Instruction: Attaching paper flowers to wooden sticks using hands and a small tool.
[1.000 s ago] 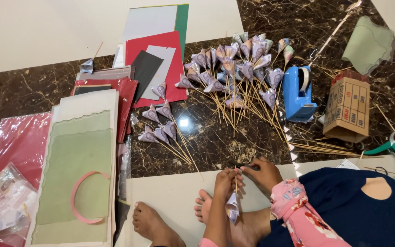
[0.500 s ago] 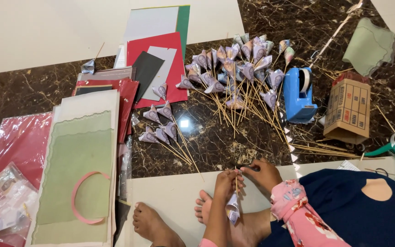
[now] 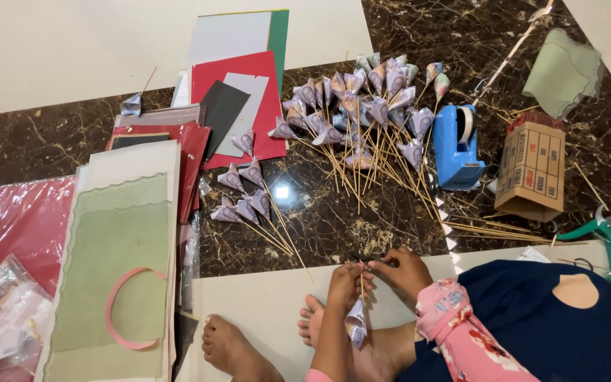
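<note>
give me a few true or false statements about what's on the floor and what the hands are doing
1. Both hands hold one thin wooden stick with a folded paper cone on it. True: the left hand and right hand pinch the stick, and the paper cone hangs at its lower end.
2. The tape dispenser is red. False: the tape dispenser is blue.
3. A pink ring lies on the green paper sheets. True: the pink ring rests on the green sheets.
4. The cardboard box stands left of the tape dispenser. False: the cardboard box is to its right.
5. No finished cones lie on the floor. False: a pile of cones on sticks lies on the dark marble.
</note>
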